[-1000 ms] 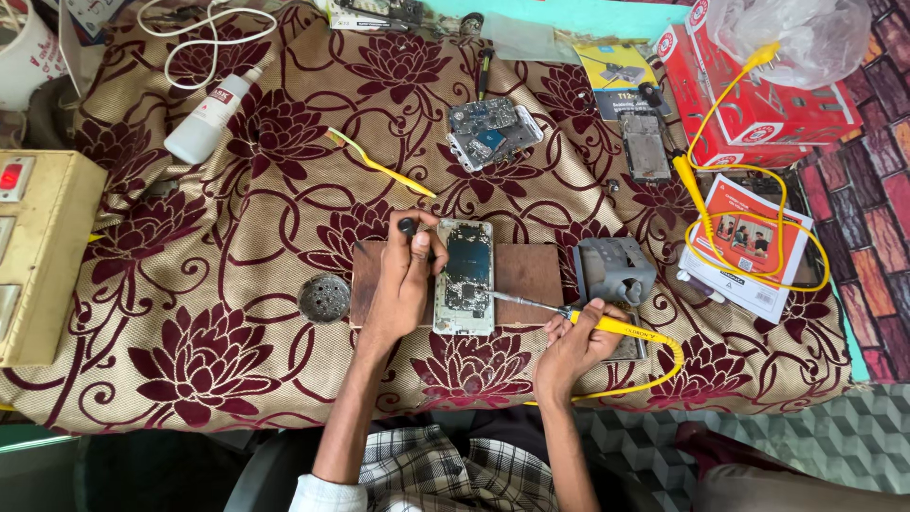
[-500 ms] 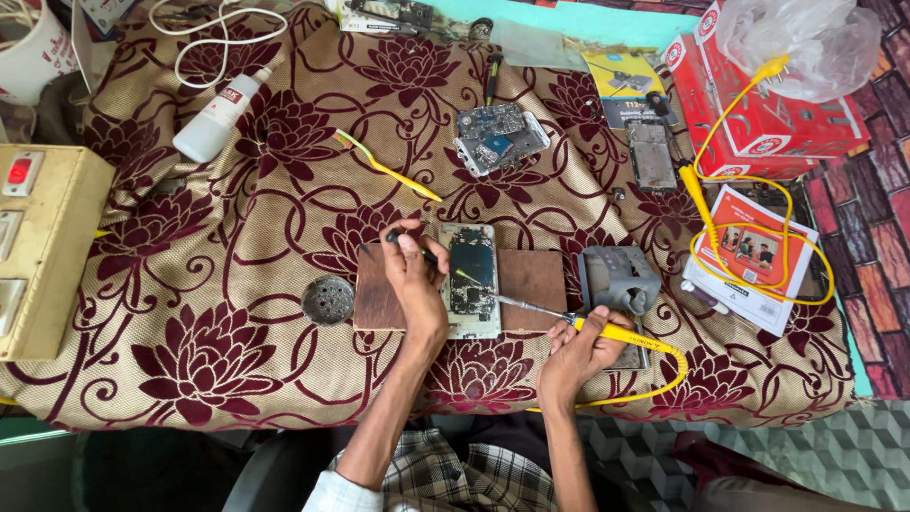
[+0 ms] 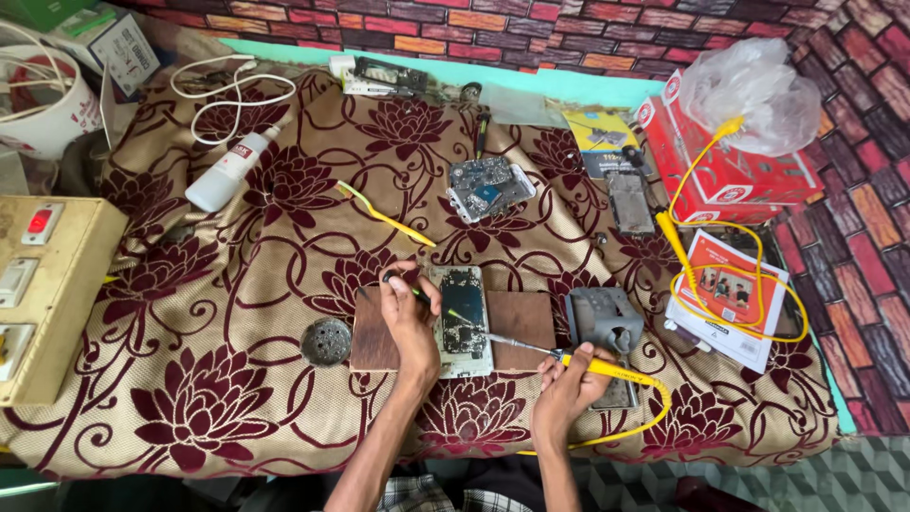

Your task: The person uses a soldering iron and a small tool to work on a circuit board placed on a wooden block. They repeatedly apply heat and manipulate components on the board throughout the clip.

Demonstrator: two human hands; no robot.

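Note:
An opened phone (image 3: 464, 308) with its circuit board showing lies on a brown wooden board (image 3: 521, 327). My left hand (image 3: 409, 318) rests on the board at the phone's left edge and holds thin tweezers (image 3: 431, 299) whose tips reach over the phone. My right hand (image 3: 569, 379) grips a yellow-handled soldering iron (image 3: 569, 358); its metal tip points left to the phone's lower right part. The iron's yellow cord (image 3: 645, 417) loops away to the right.
A grey iron stand (image 3: 602, 318) sits right of the board, and a round metal disc (image 3: 327, 341) sits left of it. A yellow toothbrush (image 3: 384, 216), a white bottle (image 3: 227, 171), another phone board (image 3: 488, 188), a red box (image 3: 725, 171) and a switch box (image 3: 43, 294) lie around.
My left hand has shifted slightly left off the phone, so more of its board shows. The soldering iron's tip has stayed at the phone. The view has tilted up a little.

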